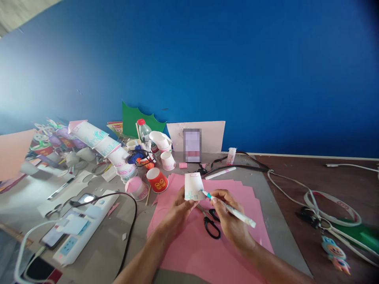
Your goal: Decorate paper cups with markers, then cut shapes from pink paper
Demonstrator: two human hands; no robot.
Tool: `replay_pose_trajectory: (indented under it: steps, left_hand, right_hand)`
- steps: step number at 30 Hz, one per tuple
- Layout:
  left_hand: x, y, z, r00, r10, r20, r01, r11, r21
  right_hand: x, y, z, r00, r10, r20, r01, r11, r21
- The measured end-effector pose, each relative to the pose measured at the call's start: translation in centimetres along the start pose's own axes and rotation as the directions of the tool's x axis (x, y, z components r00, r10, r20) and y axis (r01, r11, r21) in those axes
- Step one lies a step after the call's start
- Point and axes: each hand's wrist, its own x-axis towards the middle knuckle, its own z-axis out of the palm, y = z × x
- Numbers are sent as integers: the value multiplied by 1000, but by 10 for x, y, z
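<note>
My left hand (182,207) is closed around the lower left side of a white paper cup (194,185), held upside down above the pink paper. Teal scribbles run along the cup's wide lower edge, and a small pink outlined rectangle shows near its top. In my right hand (229,215) is a white marker (237,213) with a teal end, gripped like a pen. Its tip meets or nearly meets the cup's right side. Below the cup, black-handled scissors (211,227) lie on the pink paper sheets (189,252).
Left of the paper stand a red cup (157,180), a pink-topped cup (136,188) and a leaning tower of decorated cups (108,148). A power strip (85,228) with cables lies farther left. A propped phone (192,146), partly blurred, stands behind. A lanyard (331,209) lies right.
</note>
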Motion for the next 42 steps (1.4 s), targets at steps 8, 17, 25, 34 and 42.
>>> replay_pose_trajectory:
  steps: [8,17,25,34,42]
  left_hand:
    - [1,0,0,1000,11,6,-11,1000,-2]
    - [2,-2,-1,999,33,23,-32,999,-15]
    - [0,3,2,1000,12,13,-12,1000,-14]
    - [0,5,4,1000,1,-14,-1,1000,-1]
    - [0,3,2,1000,9,1,-9,1000,16]
  right_hand:
    - [-1,-2,0,1000,17,3,-17,1000,25]
    - [-1,2,-1,998,64,22,-64,997,32]
    - [-3,0,-2,998,45,41,-48,996,73]
    - [-3,0,-3,998,35,55,-40,995,95]
    - [-3,-2,-1,997,59,52,-62,996,69]
